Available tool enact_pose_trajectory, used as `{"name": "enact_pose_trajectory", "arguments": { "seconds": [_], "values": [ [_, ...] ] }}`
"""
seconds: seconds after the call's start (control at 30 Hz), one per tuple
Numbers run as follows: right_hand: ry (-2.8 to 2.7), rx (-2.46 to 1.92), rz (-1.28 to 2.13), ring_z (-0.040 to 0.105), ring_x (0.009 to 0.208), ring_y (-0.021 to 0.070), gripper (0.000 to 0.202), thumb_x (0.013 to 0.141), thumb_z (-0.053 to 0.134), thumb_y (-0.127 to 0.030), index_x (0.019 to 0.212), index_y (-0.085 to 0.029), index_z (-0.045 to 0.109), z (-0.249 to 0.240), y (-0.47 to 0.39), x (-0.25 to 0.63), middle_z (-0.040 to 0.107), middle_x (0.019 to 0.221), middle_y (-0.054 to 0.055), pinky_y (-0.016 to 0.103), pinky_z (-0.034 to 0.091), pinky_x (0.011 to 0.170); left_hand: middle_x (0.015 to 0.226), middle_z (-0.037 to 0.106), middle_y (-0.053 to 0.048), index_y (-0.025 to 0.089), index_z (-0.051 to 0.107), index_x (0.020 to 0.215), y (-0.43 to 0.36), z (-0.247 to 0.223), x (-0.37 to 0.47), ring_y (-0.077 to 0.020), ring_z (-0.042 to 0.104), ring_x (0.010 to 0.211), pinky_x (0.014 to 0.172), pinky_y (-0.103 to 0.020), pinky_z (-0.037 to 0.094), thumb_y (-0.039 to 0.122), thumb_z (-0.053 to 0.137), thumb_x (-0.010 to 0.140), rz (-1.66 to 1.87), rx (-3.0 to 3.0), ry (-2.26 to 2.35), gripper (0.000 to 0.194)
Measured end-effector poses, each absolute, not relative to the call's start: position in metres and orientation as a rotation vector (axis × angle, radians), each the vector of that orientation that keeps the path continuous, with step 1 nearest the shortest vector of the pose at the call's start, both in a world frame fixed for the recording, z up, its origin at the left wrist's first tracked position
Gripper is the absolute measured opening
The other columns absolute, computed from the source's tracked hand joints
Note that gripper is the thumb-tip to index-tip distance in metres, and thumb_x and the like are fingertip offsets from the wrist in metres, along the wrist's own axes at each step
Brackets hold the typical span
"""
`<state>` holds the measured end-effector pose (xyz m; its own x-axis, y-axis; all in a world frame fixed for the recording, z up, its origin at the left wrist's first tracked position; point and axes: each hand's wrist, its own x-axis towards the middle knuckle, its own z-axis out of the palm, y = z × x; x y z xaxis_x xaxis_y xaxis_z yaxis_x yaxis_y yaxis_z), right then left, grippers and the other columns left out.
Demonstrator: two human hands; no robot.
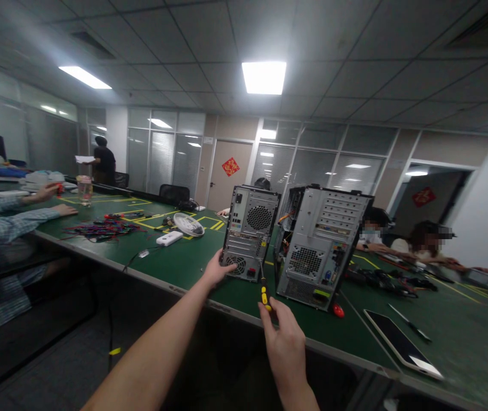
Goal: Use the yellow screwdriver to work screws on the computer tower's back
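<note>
A smaller computer case [250,228] stands upright on the green table, its rear panel with fan grille and ports facing me. My left hand [216,270] rests against its lower left side, with the thumb stretched over the lower fan grille. In my right hand [281,331] is the end of a yellow and black screwdriver [264,291], pinched between thumb and fingers. The screwdriver points up at the lower right edge of the case's rear panel; its tip is too small to make out. Just to the right stands a larger open case [312,245].
Left on the green table [175,268] lie a cable pile [104,228], a power strip [169,238] and a white round fan cover [189,225]. A tablet [402,342], another screwdriver [410,323] and a red object [338,310] lie right. People sit at both sides.
</note>
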<state>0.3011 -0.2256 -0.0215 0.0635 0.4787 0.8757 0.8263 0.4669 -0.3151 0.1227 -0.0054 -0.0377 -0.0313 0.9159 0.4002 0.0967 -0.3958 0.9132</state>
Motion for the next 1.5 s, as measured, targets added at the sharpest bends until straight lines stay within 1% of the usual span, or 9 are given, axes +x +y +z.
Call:
{"name": "enact_pose_trajectory", "arguments": {
  "seconds": [0.23,0.4,0.67,0.77,0.9,1.03,1.17,1.33,1.5],
  "values": [
    [-1.529,-1.162,-0.333,0.071,0.088,0.0219,0.030,0.098,0.057,-0.043,0.106,-0.017,0.068,-0.020,-0.225,0.298,0.073,0.097,0.010,0.033,0.058,0.081,0.133,0.064,-0.014,0.019,0.053,0.138,0.000,-0.042,0.123,-0.0257,0.062,0.120,0.105,-0.038,0.043,0.037,0.090,0.062,1.514,1.533,1.089,0.087],
    [-1.436,-1.175,-0.204,0.072,0.079,0.0202,0.032,0.095,0.060,-0.048,0.098,-0.017,0.069,-0.020,-0.223,0.293,0.072,0.090,0.009,0.030,0.058,0.075,0.131,0.065,-0.015,0.018,0.054,0.137,-0.001,-0.042,0.123,-0.0261,0.063,0.118,0.105,-0.040,0.043,0.037,0.090,0.063,1.515,1.545,1.060,0.085],
    [-1.226,-1.171,0.207,0.076,0.087,0.0238,0.036,0.089,0.065,-0.054,0.094,-0.018,0.066,-0.027,-0.219,0.280,0.076,0.093,0.011,0.032,0.061,0.078,0.132,0.065,-0.014,0.018,0.052,0.139,-0.009,-0.035,0.123,-0.0266,0.062,0.119,0.105,-0.038,0.043,0.033,0.089,0.063,1.508,1.549,1.073,0.085],
    [-1.190,-1.177,0.260,0.076,0.086,0.0247,0.037,0.088,0.065,-0.054,0.093,-0.018,0.063,-0.026,-0.219,0.277,0.075,0.093,0.012,0.033,0.061,0.076,0.131,0.066,-0.013,0.019,0.052,0.140,-0.008,-0.036,0.123,-0.0264,0.062,0.119,0.105,-0.038,0.043,0.033,0.089,0.063,1.509,1.548,1.063,0.086],
    [-1.291,-1.298,0.066,0.072,0.084,0.0237,0.032,0.091,0.059,-0.049,0.097,-0.018,0.062,-0.020,-0.219,0.275,0.071,0.094,0.011,0.034,0.059,0.074,0.131,0.066,-0.013,0.018,0.052,0.139,-0.003,-0.040,0.123,-0.0262,0.063,0.118,0.104,-0.038,0.044,0.033,0.090,0.063,1.520,1.560,1.037,0.087],
    [-1.443,-1.331,-0.223,0.066,0.098,0.0249,0.031,0.097,0.046,-0.037,0.111,-0.017,0.065,-0.016,-0.216,0.271,0.063,0.111,0.014,0.037,0.054,0.085,0.131,0.066,-0.013,0.018,0.052,0.139,0.001,-0.043,0.124,-0.0257,0.063,0.118,0.105,-0.038,0.044,0.031,0.089,0.064,1.541,1.567,1.023,0.085],
    [-1.501,-1.475,-0.353,0.064,0.093,0.0249,0.034,0.098,0.042,-0.032,0.119,-0.015,0.063,-0.012,-0.206,0.276,0.059,0.112,0.014,0.036,0.052,0.080,0.131,0.066,-0.013,0.019,0.051,0.140,0.001,-0.043,0.124,-0.0263,0.063,0.118,0.106,-0.038,0.044,0.030,0.089,0.063,1.538,1.551,1.027,0.086],
    [-1.573,-1.653,-0.436,0.063,0.080,0.0224,0.028,0.098,0.040,-0.027,0.112,-0.015,0.062,-0.004,-0.192,0.298,0.060,0.101,0.011,0.033,0.049,0.070,0.132,0.066,-0.013,0.020,0.050,0.142,0.002,-0.044,0.124,-0.0266,0.063,0.119,0.105,-0.038,0.043,0.031,0.090,0.062,1.527,1.531,1.058,0.090],
    [-1.655,-1.534,-0.408,0.063,0.082,0.0217,0.023,0.101,0.040,-0.034,0.100,-0.019,0.057,-0.005,-0.194,0.309,0.061,0.094,0.008,0.032,0.047,0.071,0.135,0.063,-0.014,0.019,0.047,0.144,0.001,-0.044,0.124,-0.0272,0.061,0.122,0.107,-0.038,0.042,0.033,0.090,0.063,1.510,1.529,1.075,0.093]
  ]
}}
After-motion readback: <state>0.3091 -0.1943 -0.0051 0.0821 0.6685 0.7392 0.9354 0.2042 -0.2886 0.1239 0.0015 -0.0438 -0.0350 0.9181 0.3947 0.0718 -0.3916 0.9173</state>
